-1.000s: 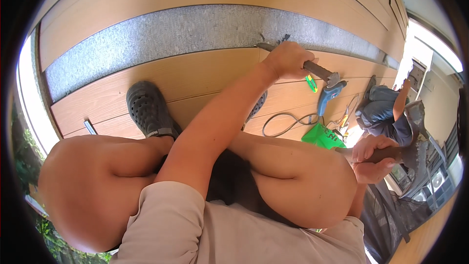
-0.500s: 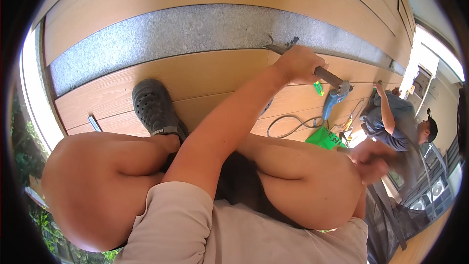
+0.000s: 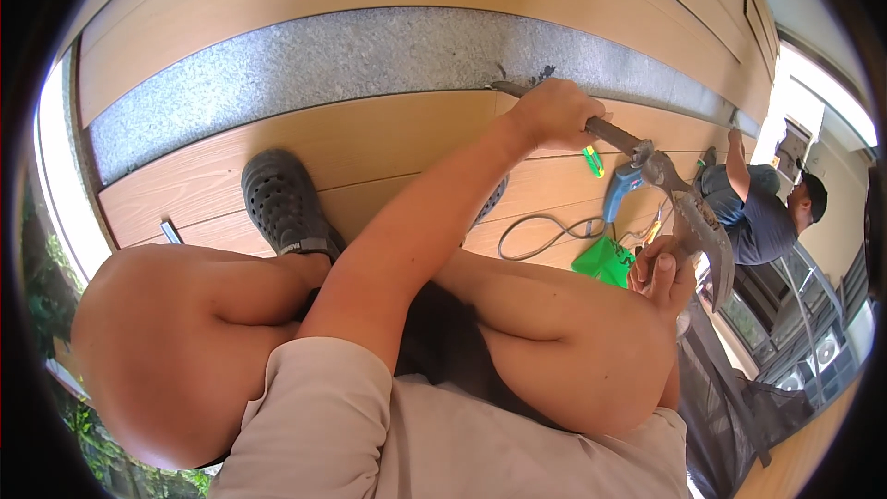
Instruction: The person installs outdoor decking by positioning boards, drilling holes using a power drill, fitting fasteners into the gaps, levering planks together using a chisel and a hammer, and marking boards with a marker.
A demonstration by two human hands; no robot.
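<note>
Metal bar [image 3: 613,135] is grasped by the left hand [image 3: 556,115], its tip at the near edge of the grey strip [image 3: 305,57]. On the near side of this strip, the right hand [image 3: 665,273] grips a hammer [image 3: 699,215], its head at the bar's other end; a blue drill [image 3: 619,192] lies there too.

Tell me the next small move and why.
Probably draw the hammer back with the right hand for a tap: its head appears to meet the near end of the metal bar, which the left hand grips with its tip at the grey strip's edge.
</note>
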